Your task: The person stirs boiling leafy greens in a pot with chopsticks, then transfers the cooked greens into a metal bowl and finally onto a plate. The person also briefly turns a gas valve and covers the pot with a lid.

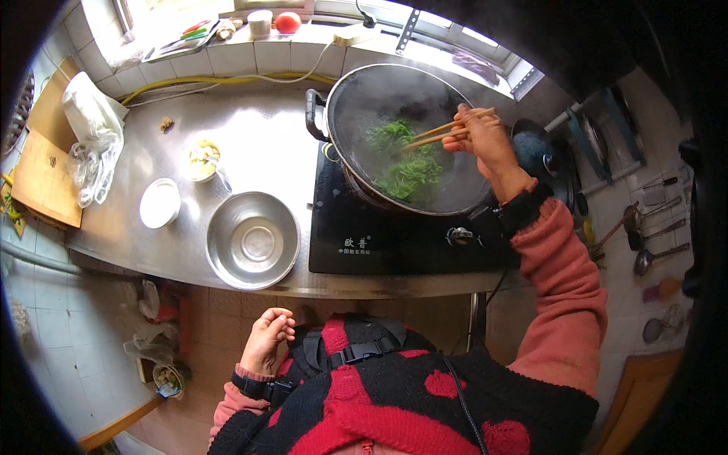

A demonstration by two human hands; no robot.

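Note:
My right hand (487,144) is closed around a pair of wooden chopsticks (434,138) and reaches over the wok from the right. The chopstick tips touch green leafy vegetables (409,176) lying in the middle of the steaming wok (350,114). Under the wok is a black induction cooker (394,246) with a knob on its front. Down by my body, in front of the counter edge, my left hand (267,337) hangs with its fingers curled in and nothing visible in them. Nearest to it on the counter stands a metal bowl (252,241).
Left of the metal bowl are a white bowl (160,203) and a small bowl of pale chopped pieces (202,161) with a spoon. A plastic bag (95,129) and wooden boards (47,176) stand at the far left. Ladles (644,260) hang on the right wall.

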